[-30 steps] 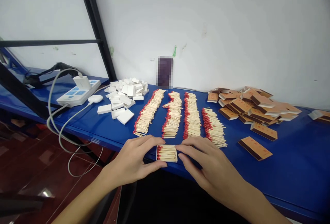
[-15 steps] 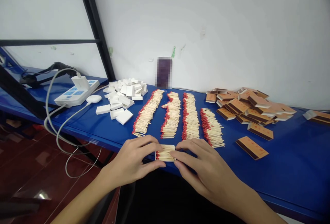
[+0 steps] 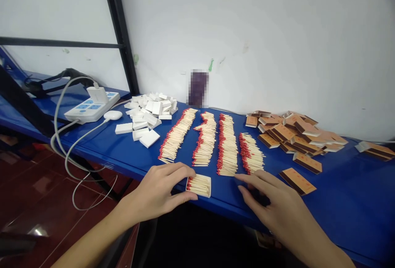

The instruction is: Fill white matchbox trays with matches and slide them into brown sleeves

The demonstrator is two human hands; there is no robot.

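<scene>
l hand (image 3: 166, 189) nearer, thumb + fingers pinching l end of white tray (image 3: 210, 188) of matches (image 3: 200, 186) near table (image 3: 348, 194) edge, long axis approx l-r, while r hand (image 3: 271, 198), part-open w/ nothing visible in it, is apart to tray's r, btwn it & nearest orange sleeve (image 3: 298, 181).

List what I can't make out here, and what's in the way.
Head view: the far left corner of the white rectangular tray, covered by fingers of the left hand.
Head view: the near end of the shortest row of red-tipped wooden matches, apparently behind the right hand.
Head view: the upright dark purple rectangle, blurred into blocks.
Head view: the print on the nearest orange cardboard sleeve, too small to read.
</scene>
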